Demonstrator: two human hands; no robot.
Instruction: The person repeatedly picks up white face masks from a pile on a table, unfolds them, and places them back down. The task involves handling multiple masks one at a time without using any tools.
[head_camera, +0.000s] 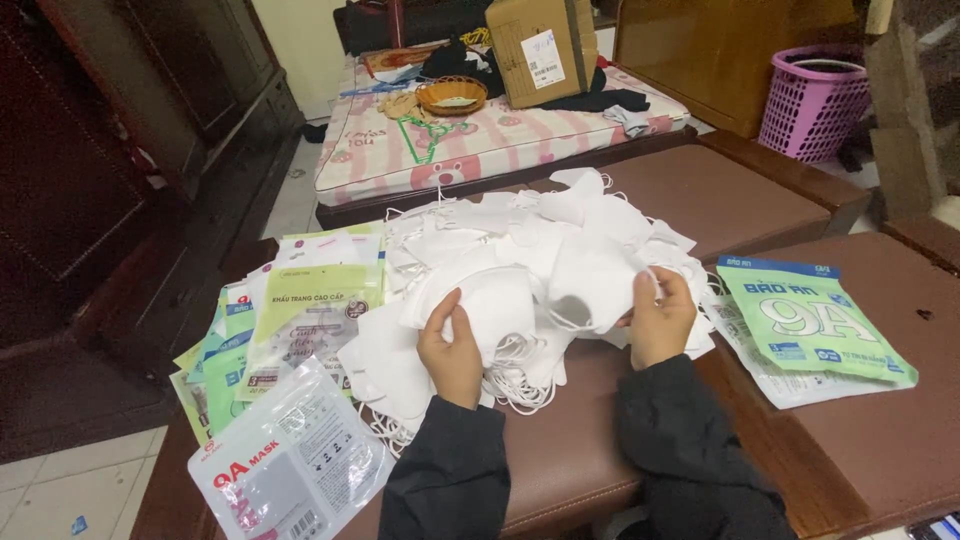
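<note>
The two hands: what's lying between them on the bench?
In the head view, white face masks and their looped ear straps fill the gap between the left hand and right hand.

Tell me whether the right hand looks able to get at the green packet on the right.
Probably yes. The right hand grips white masks close beside the green packet, which lies uncovered on the brown surface; nothing stands between them, though the hand is occupied.

We note a dark wooden cabinet (90, 170) at left over a pale tiled floor (60, 490), a pink-striped mattress (480, 140) beyond brown cushioned benches (720, 190), and a pink plastic basket (812, 100).
</note>
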